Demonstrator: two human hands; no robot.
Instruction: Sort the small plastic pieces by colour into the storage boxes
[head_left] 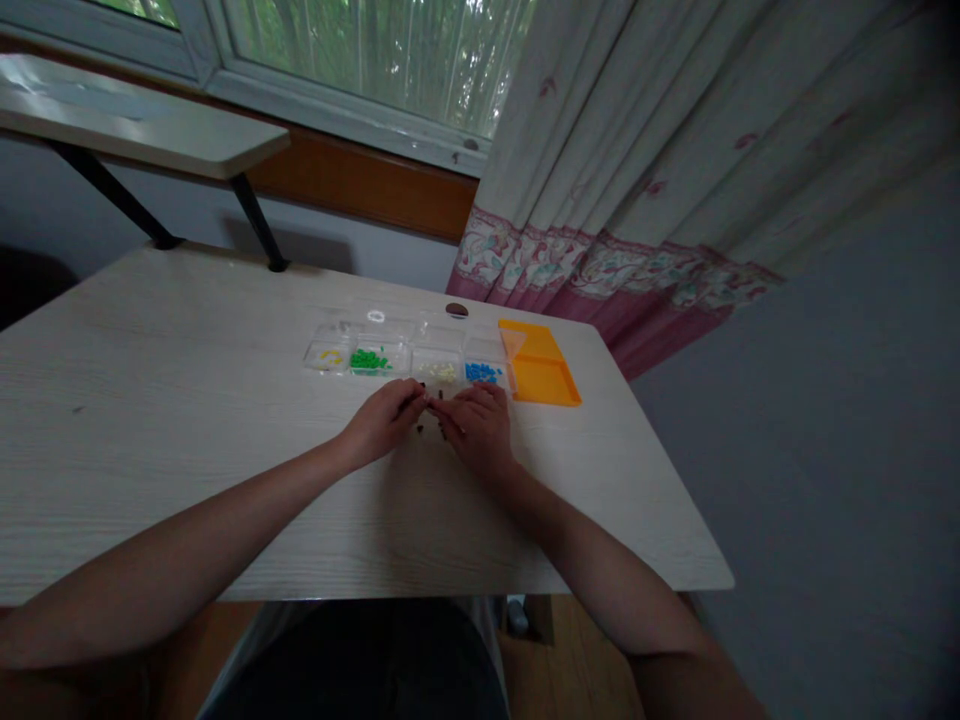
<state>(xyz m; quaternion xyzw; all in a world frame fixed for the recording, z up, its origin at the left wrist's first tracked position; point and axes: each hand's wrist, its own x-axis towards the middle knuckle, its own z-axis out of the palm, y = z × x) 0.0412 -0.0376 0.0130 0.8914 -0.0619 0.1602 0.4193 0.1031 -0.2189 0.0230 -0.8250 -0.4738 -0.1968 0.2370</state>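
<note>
My left hand (388, 418) and my right hand (480, 428) meet fingertip to fingertip just above the table, both closed in a pinch. Between them is something small and dark, too tiny to name. A few small dark pieces (420, 429) lie on the tabletop below and around the fingers. Just beyond the hands stand clear plastic boxes in a row. From left to right they contain yellow pieces (330, 357), green pieces (370, 360), cream pieces (442, 372) and blue pieces (481, 373). The blue ones are nearest my right hand.
An orange tray (551, 380) lies at the right end of the row. Behind the boxes rests a dark brown oval object (457, 311). A raised shelf (150, 125) on black legs stands at the back left. A patterned curtain (600, 250) hangs behind the pale wooden table (187, 430).
</note>
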